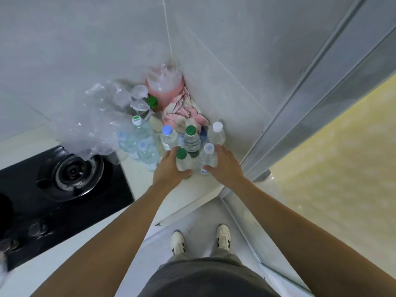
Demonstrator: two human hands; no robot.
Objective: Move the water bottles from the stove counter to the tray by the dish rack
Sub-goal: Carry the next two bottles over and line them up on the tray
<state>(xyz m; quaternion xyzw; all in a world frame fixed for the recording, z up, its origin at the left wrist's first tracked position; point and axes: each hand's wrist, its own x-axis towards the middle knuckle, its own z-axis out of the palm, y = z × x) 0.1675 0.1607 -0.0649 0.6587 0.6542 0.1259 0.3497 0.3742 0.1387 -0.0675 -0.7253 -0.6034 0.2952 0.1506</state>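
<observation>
Stove (pixel 64 189) cut off at left edge

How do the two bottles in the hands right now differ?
The left-hand bottle has a green cap; the right-hand bottle has a pale bluish-white one. The left one stands nearer the counter edge; the right one nearer the wall. Both are clear, upright and capped, each gripped by one hand.

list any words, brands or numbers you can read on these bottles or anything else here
None can be read.
Dark label on the tall green-capped bottle: print too blurred.
Green mark on the white cap: too small.
Blue mark low on the bottle in the right hand: illegible.
Bottle in the left hand: no print visible.
</observation>
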